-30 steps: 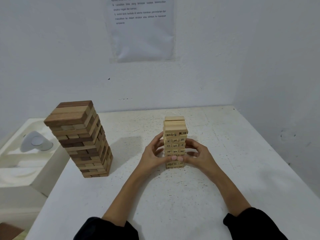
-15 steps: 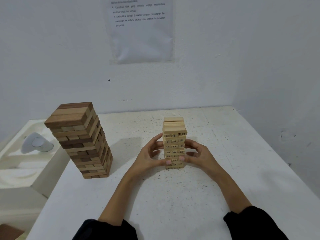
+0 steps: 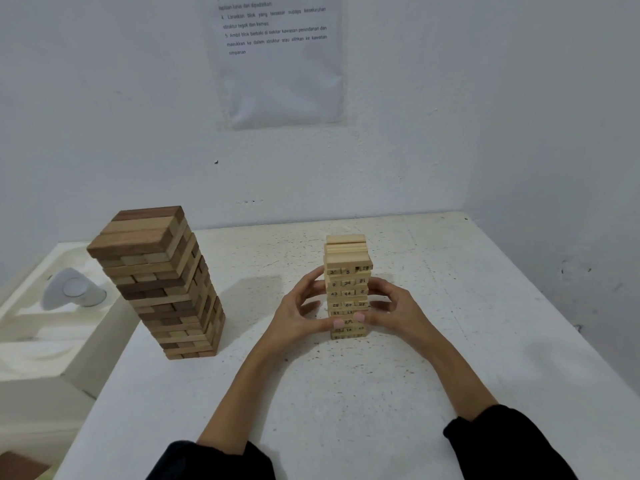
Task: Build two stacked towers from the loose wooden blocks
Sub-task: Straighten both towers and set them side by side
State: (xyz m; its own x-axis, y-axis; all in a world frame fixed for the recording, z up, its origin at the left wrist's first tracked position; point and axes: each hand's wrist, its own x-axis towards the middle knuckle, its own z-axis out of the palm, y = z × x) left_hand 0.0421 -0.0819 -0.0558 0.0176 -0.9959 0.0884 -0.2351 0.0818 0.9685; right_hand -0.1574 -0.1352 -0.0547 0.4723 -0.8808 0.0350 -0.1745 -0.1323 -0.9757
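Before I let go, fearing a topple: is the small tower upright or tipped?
Upright. The small tower stands straight on the table, layers level; left hand and right hand hold its sides.

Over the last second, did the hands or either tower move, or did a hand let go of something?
Nothing visibly changed. The left hand and the right hand still grip the pale numbered tower from both sides, thumbs on its front. The brown tower stands where it was on the table.
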